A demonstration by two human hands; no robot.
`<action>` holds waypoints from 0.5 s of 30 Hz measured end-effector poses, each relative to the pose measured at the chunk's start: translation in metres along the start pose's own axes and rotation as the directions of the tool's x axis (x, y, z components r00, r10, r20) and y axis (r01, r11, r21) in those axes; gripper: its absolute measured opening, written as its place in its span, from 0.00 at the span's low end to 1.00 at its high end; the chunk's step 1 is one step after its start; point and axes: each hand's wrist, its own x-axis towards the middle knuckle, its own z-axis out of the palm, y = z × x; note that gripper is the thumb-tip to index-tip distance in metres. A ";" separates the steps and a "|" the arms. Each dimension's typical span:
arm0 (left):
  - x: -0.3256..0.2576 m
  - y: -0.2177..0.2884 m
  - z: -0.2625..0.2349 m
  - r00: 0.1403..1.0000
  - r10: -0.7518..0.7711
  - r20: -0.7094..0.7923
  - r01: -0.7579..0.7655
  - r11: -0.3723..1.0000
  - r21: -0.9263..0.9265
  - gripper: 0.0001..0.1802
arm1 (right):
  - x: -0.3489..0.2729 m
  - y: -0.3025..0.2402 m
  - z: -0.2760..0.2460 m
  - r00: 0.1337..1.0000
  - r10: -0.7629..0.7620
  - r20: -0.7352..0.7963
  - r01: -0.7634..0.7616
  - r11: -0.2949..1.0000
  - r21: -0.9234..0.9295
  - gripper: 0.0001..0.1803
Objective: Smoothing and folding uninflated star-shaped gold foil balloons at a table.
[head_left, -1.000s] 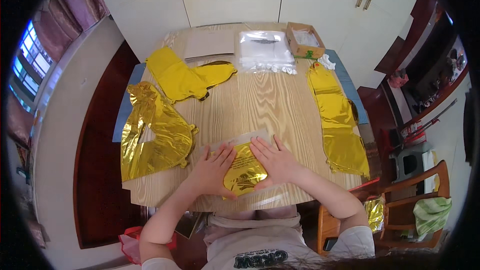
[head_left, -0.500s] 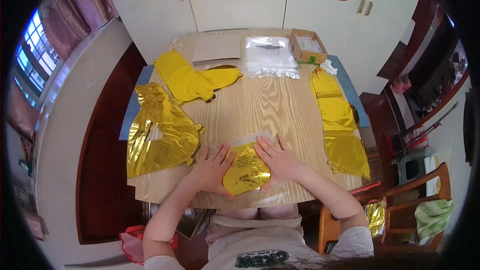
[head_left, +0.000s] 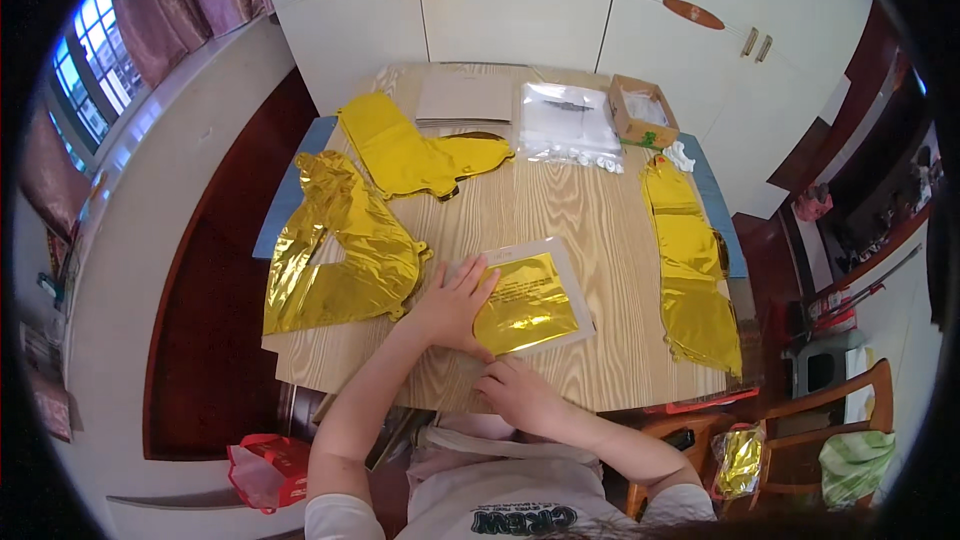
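A folded gold foil balloon [head_left: 535, 302] lies in a clear plastic sleeve [head_left: 573, 282] near the front of the wooden table. My left hand [head_left: 452, 312] is open, with its fingers stretched over the left edge of the sleeve. Just below the sleeve's near left corner, my right hand [head_left: 518, 393] is closed with curled fingers. Whatever its fingertips may pinch is too small to make out. An unfolded gold foil balloon [head_left: 365, 275] lies flat to the left, close to my left hand.
Another gold foil balloon [head_left: 405, 155] lies far left, and one more [head_left: 685, 265] along the right edge. At the back are a stack of cardboard sheets [head_left: 465, 100], clear plastic bags [head_left: 567, 120] and a small cardboard box [head_left: 640, 112]. A wooden chair [head_left: 800, 420] stands at right.
My right hand has left the sleeve's right side and come down to its near left corner, fingers now curled. The sleeve is turned slightly; my left hand stays on its left edge.
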 end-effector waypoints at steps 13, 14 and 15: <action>0.002 -0.002 0.006 0.999 0.008 -0.037 -0.008 1.000 0.012 0.72 | 0.019 -0.016 0.007 0.976 0.179 0.122 -0.156 0.971 -0.179 0.15; 0.002 -0.003 0.007 0.999 0.012 -0.038 -0.011 1.000 0.012 0.72 | 0.020 -0.018 0.004 0.976 0.177 0.128 -0.152 0.972 -0.181 0.16; 0.002 -0.003 0.007 0.999 0.013 -0.041 -0.013 1.000 0.014 0.73 | 0.022 -0.020 0.002 0.976 0.171 0.133 -0.146 0.972 -0.184 0.17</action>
